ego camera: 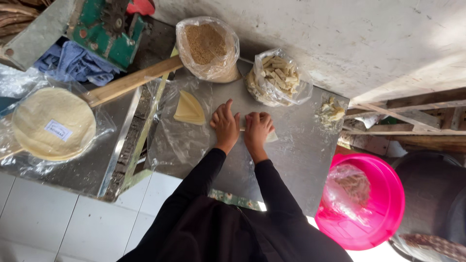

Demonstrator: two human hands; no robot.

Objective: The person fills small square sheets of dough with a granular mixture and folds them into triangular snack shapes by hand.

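You stand over a grey metal worktable [291, 160] set against a pale wall, with white floor tiles at the lower left. Nearest you, your black sleeves run up to both hands at the middle of the table. Your left hand [224, 123] lies flat, fingers spread and pressing down; it grips nothing. Your right hand [257, 128] is curled with fingers bent over a small pale wrapper piece [271, 137], which peeks out at its right side and looks part rolled. Both hands sit close together, seemingly so one steadies while the other rolls.

Just left of them a folded stack of cut wrappers [189, 109] lies on clear plastic, within easy reach. Beyond, near the table's far edge, stand a bag of brown crumbs [207, 46] and a bag of pale sticks [279, 77]. A small heap of pale paste [331, 110] sits at the far right corner. A pink basin [383, 204] lies off the right edge. Bare room lies right of your hands.

A round wrapper stack in plastic [51, 123] rests on the neighbouring surface, well apart.
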